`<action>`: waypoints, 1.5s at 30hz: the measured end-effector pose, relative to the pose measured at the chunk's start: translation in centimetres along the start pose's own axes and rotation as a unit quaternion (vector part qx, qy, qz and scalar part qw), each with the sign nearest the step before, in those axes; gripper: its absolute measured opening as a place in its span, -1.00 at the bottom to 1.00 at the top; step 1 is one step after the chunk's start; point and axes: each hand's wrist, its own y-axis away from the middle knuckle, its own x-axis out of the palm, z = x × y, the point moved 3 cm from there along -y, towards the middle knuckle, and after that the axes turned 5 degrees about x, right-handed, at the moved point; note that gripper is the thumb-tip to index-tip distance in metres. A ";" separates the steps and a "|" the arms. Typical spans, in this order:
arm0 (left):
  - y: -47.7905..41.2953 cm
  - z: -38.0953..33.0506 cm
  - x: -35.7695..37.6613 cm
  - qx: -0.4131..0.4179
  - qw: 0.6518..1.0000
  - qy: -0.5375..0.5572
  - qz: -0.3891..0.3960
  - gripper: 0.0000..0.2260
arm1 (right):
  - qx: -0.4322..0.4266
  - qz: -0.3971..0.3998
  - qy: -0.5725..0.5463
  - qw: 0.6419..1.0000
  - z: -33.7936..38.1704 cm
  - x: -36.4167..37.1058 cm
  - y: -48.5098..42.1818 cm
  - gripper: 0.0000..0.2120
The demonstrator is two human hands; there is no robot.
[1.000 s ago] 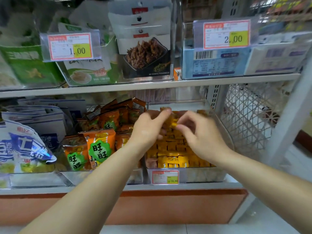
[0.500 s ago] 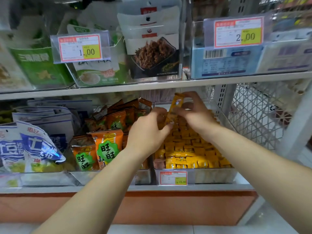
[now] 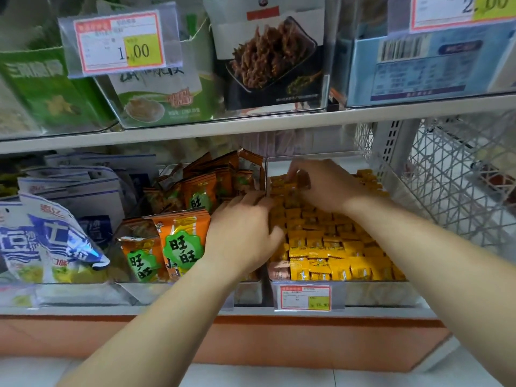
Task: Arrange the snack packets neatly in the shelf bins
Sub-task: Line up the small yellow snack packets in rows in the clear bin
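Well left of the bin (image 3: 377, 296), blue-white bags (image 3: 47, 241) lean forward; their print is too blurred to read. Just left of the bin, orange packets (image 3: 181, 241) stand face-out, showing "旺旺" on a green patch. The left hand (image 3: 243, 233) rests at the bin's left wall with its fingers curled onto the yellow packets (image 3: 335, 247), probably to steady the rows; whether it grips one cannot be told. The yellow packets fill the bin in flat rows. At the bin's rear, the right hand (image 3: 326, 185) pinches one packet (image 3: 304, 180), apparently to seat it in line. The bin's front tag (image 3: 305, 297) reads roughly "15.80". Above the bin, a left tag (image 3: 120, 41) reads "1.00" and a right tag (image 3: 460, 9) reads "2.00".
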 end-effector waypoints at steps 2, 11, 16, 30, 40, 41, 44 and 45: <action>0.2 -0.1 0.1 -0.002 1.000 0.006 -0.009 -0.63 | -0.002 0.076 0.096 0.992 -0.1 1.5 -0.2 -0.87; 0.5 0.0 0.6 -0.021 0.998 0.041 -0.039 -0.68 | 0.016 0.059 0.052 0.997 0.5 3.7 -2.0 -0.85; 0.4 0.0 0.8 -0.027 0.998 0.042 -0.045 -0.68 | 0.015 0.019 0.048 0.999 1.1 3.6 -1.8 -0.94; -0.9 -1.3 -2.2 -0.167 0.874 0.443 -0.109 -0.72 | 0.019 -0.196 -0.225 0.954 3.9 -3.0 7.7 -0.75; -1.0 -2.1 -1.9 -0.200 0.746 0.634 -0.052 -0.76 | 0.096 -0.174 -0.287 0.937 2.8 -4.4 8.1 -0.61; -1.0 -2.1 -1.9 -0.192 0.752 0.629 -0.049 -0.77 | 0.108 -0.142 -0.311 0.933 2.7 -4.1 7.5 -0.56; -1.0 -1.8 -2.0 -0.162 0.816 0.551 -0.062 -0.76 | 0.108 -0.080 -0.408 0.903 2.7 -3.2 5.7 -0.64; -0.9 -1.4 -2.3 -0.137 0.873 0.461 -0.082 -0.75 | 0.102 -0.089 -0.419 0.898 2.7 -3.1 5.1 -0.65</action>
